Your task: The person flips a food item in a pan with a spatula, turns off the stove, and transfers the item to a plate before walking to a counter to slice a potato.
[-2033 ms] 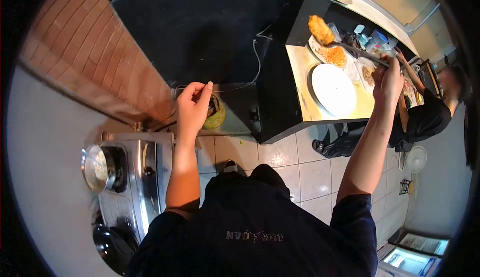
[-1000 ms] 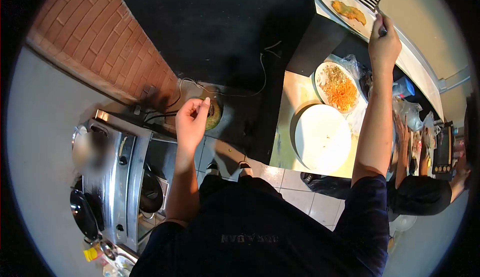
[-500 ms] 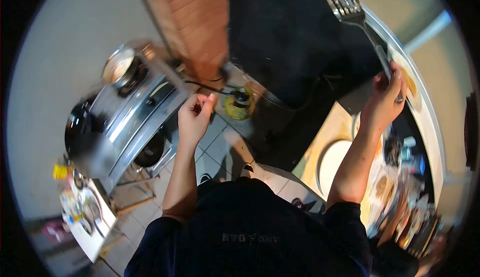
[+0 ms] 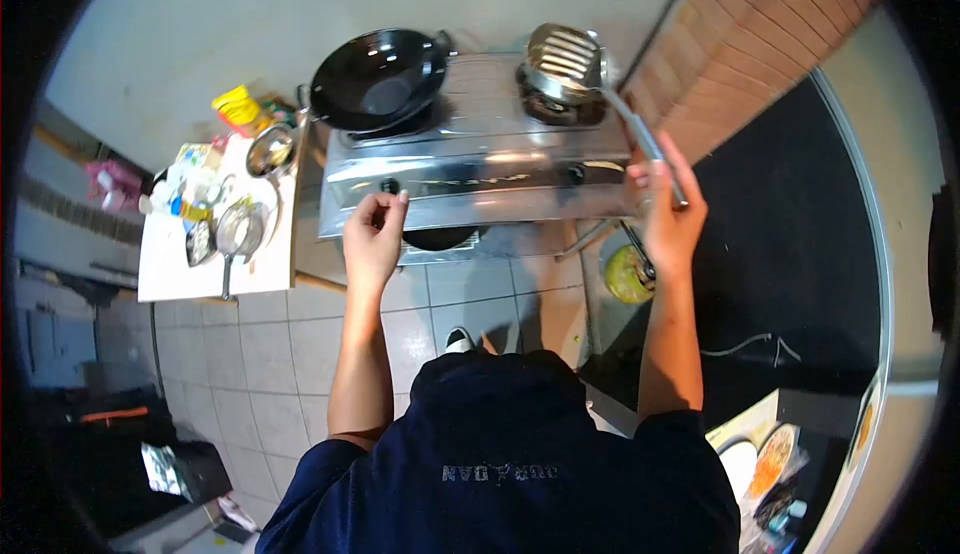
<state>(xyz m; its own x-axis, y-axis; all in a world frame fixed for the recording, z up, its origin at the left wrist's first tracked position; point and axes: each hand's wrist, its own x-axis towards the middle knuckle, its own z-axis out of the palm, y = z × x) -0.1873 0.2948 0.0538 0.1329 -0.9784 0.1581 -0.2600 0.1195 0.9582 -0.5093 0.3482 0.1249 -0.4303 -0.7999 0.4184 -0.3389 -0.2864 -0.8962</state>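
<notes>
My right hand (image 4: 672, 209) is wrapped round the grey handle of a slotted metal spatula (image 4: 567, 57). The spatula's head lies over a metal pot (image 4: 552, 87) on the stove's right burner and hides most of what is inside. In front of the steel gas stove (image 4: 480, 144), my left hand (image 4: 374, 241) has its fingers curled and the thumb against them, with nothing showing between. Its fingertips appear just below the left black knob (image 4: 389, 186). A black wok (image 4: 380, 84) with two loop handles rests on the left burner.
Left of the stove stands a white table (image 4: 170, 272) with a strainer (image 4: 240, 229), a metal bowl (image 4: 270, 152) and a yellow packet (image 4: 237, 109). A yellow-green gas cylinder (image 4: 627, 276) sits on the floor at right. Brick wall (image 4: 770, 34) borders the stove's right side.
My body has turned left to face the stove. My right hand has carried the spatula from the dark panel's side to over the pot. The left hand stays curled and is now before the stove.
</notes>
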